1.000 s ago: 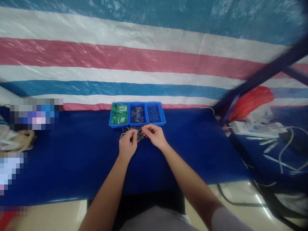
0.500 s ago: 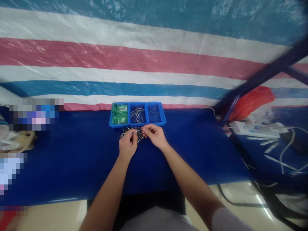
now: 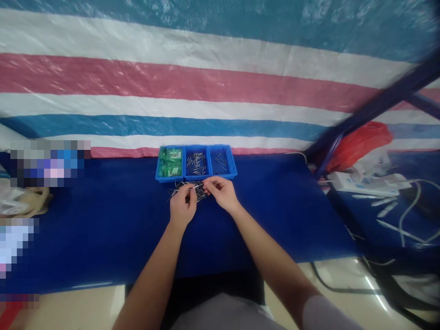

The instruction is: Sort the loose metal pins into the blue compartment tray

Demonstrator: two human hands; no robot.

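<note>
Between my two hands, just above the table, lies a thin metal pin [image 3: 198, 186], much like a nail or a rivet. My left hand [image 3: 183, 204] is closed in a pinch at its left end. The fingertips of my right hand [image 3: 220, 191] pinch its right end. Beneath them is a loose pile of similar pins [image 3: 200, 197], partly covered by my hands. Right behind the pile stands a blue three-part bin [image 3: 235, 172]. Its left compartment has green packets [image 3: 172, 170], the middle one many short metal pins [image 3: 196, 163], the right one several thin pins [image 3: 220, 160].
The blue table [image 3: 113, 220] runs wide to both sides. A striped plastic sheet [image 3: 220, 87] hangs behind it. At the right are a dark metal frame [image 3: 357, 123], a red bag [image 3: 360, 144], a white power strip [image 3: 371, 184] and cables. Brownish bundled items [image 3: 32, 199] lie far left.
Almost nothing differs. Both hands keep the same pinch on the pin over the pile, and the pin appears slightly more tilted now.
</note>
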